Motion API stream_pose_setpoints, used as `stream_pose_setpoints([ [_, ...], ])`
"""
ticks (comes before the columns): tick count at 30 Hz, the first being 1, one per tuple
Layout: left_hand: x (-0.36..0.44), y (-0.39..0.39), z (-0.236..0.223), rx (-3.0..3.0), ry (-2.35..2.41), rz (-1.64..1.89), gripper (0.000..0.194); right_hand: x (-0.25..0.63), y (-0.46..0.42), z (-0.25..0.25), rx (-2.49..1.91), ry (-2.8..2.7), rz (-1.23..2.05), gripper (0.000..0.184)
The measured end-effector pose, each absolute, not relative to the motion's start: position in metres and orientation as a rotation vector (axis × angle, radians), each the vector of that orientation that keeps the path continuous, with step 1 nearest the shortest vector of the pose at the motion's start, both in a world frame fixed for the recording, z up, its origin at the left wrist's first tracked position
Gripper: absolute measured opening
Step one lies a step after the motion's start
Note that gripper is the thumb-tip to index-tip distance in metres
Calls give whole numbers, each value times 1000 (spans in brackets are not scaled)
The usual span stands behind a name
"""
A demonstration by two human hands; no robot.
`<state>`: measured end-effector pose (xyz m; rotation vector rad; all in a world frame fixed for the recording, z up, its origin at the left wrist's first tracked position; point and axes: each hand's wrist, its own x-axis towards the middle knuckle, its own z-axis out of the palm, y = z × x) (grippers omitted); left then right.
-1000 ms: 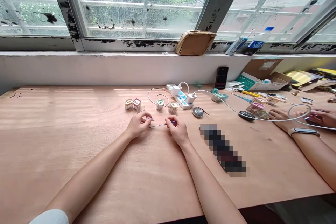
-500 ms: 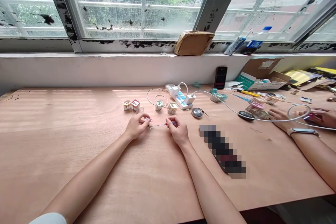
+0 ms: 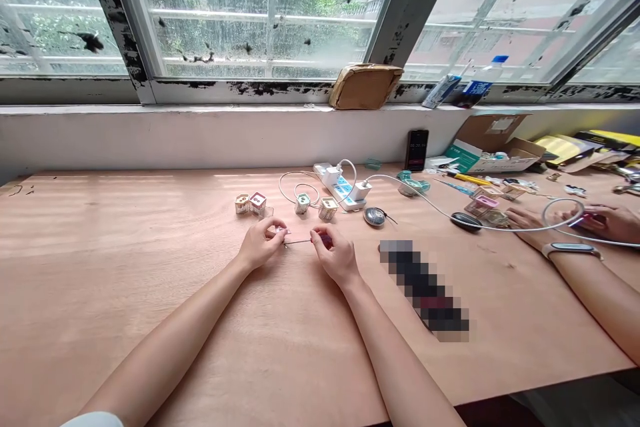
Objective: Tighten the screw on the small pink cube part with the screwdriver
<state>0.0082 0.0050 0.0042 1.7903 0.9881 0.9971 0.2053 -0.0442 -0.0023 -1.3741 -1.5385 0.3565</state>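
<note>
And the gap narrows: right hand (image 3: 339, 255) closed round a screwdriver (image 3: 299, 241), left hand (image 3: 257, 243) pinching a small pinkish piece (image 3: 281, 230) near its tip.

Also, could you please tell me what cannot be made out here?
Head view: the small piece, mostly hidden by the left hand.
Head view: the handle of the thin tool, largely covered by the right hand.
Head view: the long dark object, blurred into square blocks.
Head view: the digits on the phone, too small to read surely.
Head view: the rest of the co-worker's arm, cut off by the right edge.
</note>
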Motion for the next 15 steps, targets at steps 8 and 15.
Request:
stream_pose_setpoints([
  [8, 9, 4, 5, 1780, 1022, 1019, 21, 207, -45, -4, -1372, -1495, 324, 23],
  [15, 9, 3, 7, 1781, 1045, 1011, 21, 212, -38, -11, -1349, -1396, 439, 32],
])
